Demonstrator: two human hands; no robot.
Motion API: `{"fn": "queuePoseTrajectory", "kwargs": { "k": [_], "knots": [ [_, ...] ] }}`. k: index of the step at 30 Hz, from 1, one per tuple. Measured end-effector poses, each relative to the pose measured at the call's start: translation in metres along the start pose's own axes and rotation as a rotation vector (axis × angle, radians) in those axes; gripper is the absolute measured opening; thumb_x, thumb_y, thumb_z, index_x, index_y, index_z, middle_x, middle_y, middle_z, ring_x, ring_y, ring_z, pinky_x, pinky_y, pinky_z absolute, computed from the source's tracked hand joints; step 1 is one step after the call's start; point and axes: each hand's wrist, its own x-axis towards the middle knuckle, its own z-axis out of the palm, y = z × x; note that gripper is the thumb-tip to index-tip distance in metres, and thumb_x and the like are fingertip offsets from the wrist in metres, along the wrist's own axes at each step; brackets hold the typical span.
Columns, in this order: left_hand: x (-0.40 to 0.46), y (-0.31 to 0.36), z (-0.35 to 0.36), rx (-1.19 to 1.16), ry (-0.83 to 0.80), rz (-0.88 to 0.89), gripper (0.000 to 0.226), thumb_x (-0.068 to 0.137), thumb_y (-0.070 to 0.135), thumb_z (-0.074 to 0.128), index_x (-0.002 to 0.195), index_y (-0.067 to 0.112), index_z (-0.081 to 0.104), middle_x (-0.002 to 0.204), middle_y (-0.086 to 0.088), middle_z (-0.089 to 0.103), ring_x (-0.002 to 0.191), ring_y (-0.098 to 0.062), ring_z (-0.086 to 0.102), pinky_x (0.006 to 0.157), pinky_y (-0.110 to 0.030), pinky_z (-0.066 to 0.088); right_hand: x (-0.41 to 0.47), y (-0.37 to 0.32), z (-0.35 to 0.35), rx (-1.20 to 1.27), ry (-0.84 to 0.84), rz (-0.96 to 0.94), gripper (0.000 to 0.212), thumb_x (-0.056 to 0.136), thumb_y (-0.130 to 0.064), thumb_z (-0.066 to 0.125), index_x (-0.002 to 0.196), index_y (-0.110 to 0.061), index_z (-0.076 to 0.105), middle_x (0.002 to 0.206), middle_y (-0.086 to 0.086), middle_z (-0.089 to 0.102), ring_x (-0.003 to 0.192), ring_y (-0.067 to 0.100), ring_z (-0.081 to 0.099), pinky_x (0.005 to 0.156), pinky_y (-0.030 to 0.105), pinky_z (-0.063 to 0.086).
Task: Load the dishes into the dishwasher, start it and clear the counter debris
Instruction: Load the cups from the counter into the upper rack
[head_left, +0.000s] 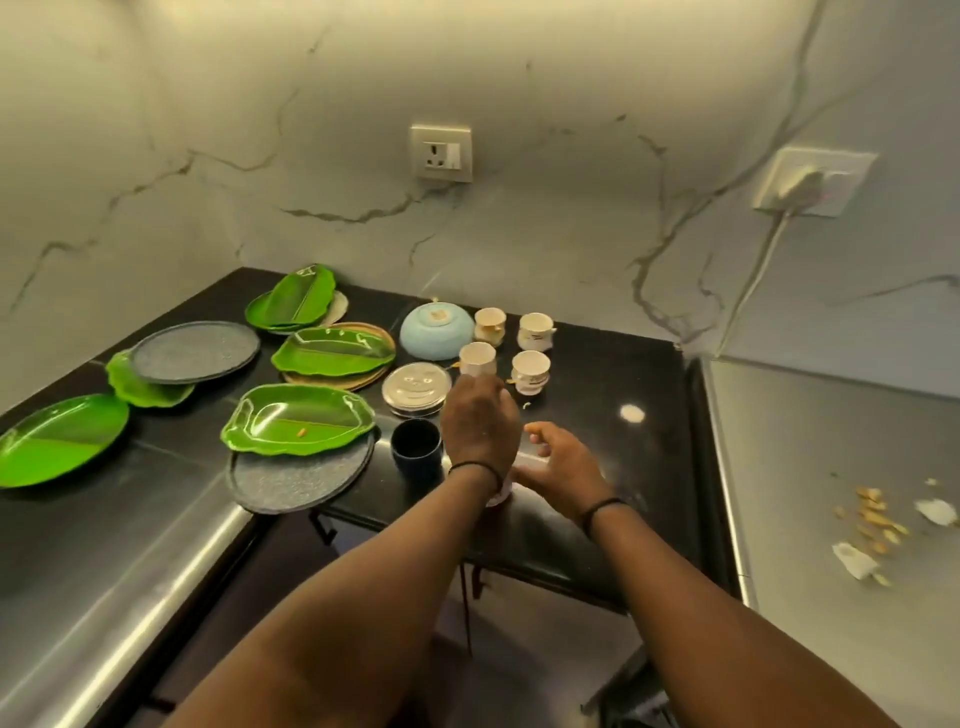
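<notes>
A person stands at a black corner surface (597, 395) with both arms stretched forward over a spread of used dishes. The left hand (480, 421) hovers palm-down over the near edge, its fingers curled over the top of a pale glass or cup (501, 493) that is mostly hidden beneath it. The right hand (558, 460) cups the same pale object from the side. Both seem to be grasping it, though how firm each grip is cannot be told from here.

Just left of the hands stands a dark blue cup (415, 444). Behind them sit four small white cups (530, 371) in a loose square, an upturned pale blue bowl (436, 330) and a round steel lid (415, 387). Further left, green leaf-shaped plates (298, 418) lie on and among grey round plates (195, 351), some overlapping. One green plate holds a small crumb.

On the steel surface (831, 441) to the right lies scattered debris (878, 525): yellowish scraps and torn white paper, untouched.

No dishwasher is in view. This looks like the gathering stage, with loading barely begun. The next move probably calls for lifting the pale object clear of the neighbouring cups without knocking them.
</notes>
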Motion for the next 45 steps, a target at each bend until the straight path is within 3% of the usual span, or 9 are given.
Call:
{"fn": "queuePoseTrajectory", "kwargs": {
  "k": [5, 12, 18, 26, 31, 36, 39, 42, 45],
  "knots": [
    [-0.001, -0.044, 0.000, 0.115, -0.042, -0.073, 0.025, 0.090, 0.025, 0.057, 0.112, 0.014, 0.063, 0.112, -0.010, 0.061, 0.102, -0.024, 0.057, 0.085, -0.031, 0.042, 0.017, -0.003, 0.037, -0.042, -0.065, -0.014, 0.084, 0.066, -0.045, 0.083, 0.137, -0.021, 0.045, 0.135, 0.000, 0.052, 0.120, 0.015, 0.049, 0.102, 0.034, 0.044],
    [0.022, -0.067, 0.003, 0.222, -0.086, -0.135, 0.030, 0.090, 0.031, 0.057, 0.115, 0.015, 0.063, 0.114, -0.009, 0.061, 0.105, -0.024, 0.056, 0.087, -0.034, 0.043, 0.029, -0.005, 0.042, 0.080, 0.076, -0.011, 0.067, 0.077, -0.055, 0.070, 0.131, -0.020, 0.051, 0.126, 0.001, 0.056, 0.111, 0.014, 0.054, 0.092, 0.031, 0.049],
    [0.065, -0.074, 0.016, 0.478, -0.309, -0.219, 0.048, 0.085, 0.044, 0.062, 0.122, 0.014, 0.058, 0.125, -0.012, 0.058, 0.116, -0.030, 0.051, 0.092, -0.039, 0.043, 0.052, -0.010, 0.034, 0.097, 0.168, 0.033, 0.051, 0.086, -0.052, 0.060, 0.123, -0.018, 0.056, 0.112, 0.001, 0.062, 0.100, 0.014, 0.058, 0.086, 0.034, 0.052],
    [0.111, -0.077, 0.039, 0.615, -0.592, -0.127, 0.061, 0.069, 0.050, 0.077, 0.119, 0.020, 0.058, 0.123, -0.009, 0.060, 0.121, -0.029, 0.048, 0.096, -0.040, 0.041, 0.078, -0.007, 0.025, 0.117, 0.197, 0.089, 0.042, 0.088, -0.051, 0.059, 0.114, -0.019, 0.059, 0.099, -0.001, 0.064, 0.089, 0.013, 0.060, 0.081, 0.034, 0.054],
    [0.114, -0.084, 0.050, 0.672, -0.620, -0.047, 0.056, 0.070, 0.045, 0.078, 0.116, 0.020, 0.060, 0.120, -0.008, 0.063, 0.118, -0.028, 0.050, 0.093, -0.037, 0.041, 0.079, -0.001, 0.020, 0.129, 0.191, 0.146, 0.039, 0.089, -0.052, 0.057, 0.112, -0.021, 0.060, 0.097, -0.002, 0.064, 0.088, 0.012, 0.059, 0.081, 0.032, 0.053],
    [0.119, -0.074, 0.048, 0.567, -0.580, -0.003, 0.058, 0.064, 0.052, 0.079, 0.108, 0.017, 0.064, 0.102, -0.005, 0.068, 0.097, -0.023, 0.061, 0.078, -0.033, 0.049, 0.078, 0.001, 0.014, 0.162, 0.195, 0.180, 0.035, 0.091, -0.045, 0.059, 0.113, -0.019, 0.060, 0.100, -0.002, 0.065, 0.090, 0.010, 0.059, 0.083, 0.029, 0.052],
    [0.121, -0.061, 0.045, 0.349, -0.579, 0.013, 0.061, 0.064, 0.051, 0.081, 0.113, 0.019, 0.064, 0.101, -0.004, 0.069, 0.094, -0.022, 0.062, 0.080, -0.033, 0.054, 0.079, 0.002, 0.014, 0.212, 0.186, 0.208, 0.038, 0.090, -0.037, 0.063, 0.122, -0.017, 0.058, 0.115, 0.003, 0.064, 0.100, 0.010, 0.058, 0.090, 0.027, 0.049],
    [0.124, -0.043, 0.039, 0.001, -0.650, -0.024, 0.062, 0.067, 0.043, 0.083, 0.121, 0.021, 0.062, 0.107, -0.002, 0.067, 0.093, -0.018, 0.061, 0.079, -0.031, 0.053, 0.076, 0.003, 0.009, 0.493, 0.193, 0.258, 0.052, 0.090, -0.033, 0.063, 0.137, -0.015, 0.048, 0.136, 0.008, 0.054, 0.124, 0.019, 0.051, 0.101, 0.030, 0.044],
    [0.125, -0.022, 0.032, -0.285, -0.787, -0.027, 0.055, 0.069, 0.034, 0.084, 0.118, 0.024, 0.062, 0.106, -0.003, 0.067, 0.093, -0.019, 0.064, 0.078, -0.030, 0.053, 0.072, 0.003, -0.008, 0.906, 0.203, 0.287, 0.048, 0.090, -0.027, 0.063, 0.135, -0.017, 0.049, 0.133, 0.012, 0.054, 0.117, 0.025, 0.057, 0.096, 0.044, 0.051]
  ]
}}
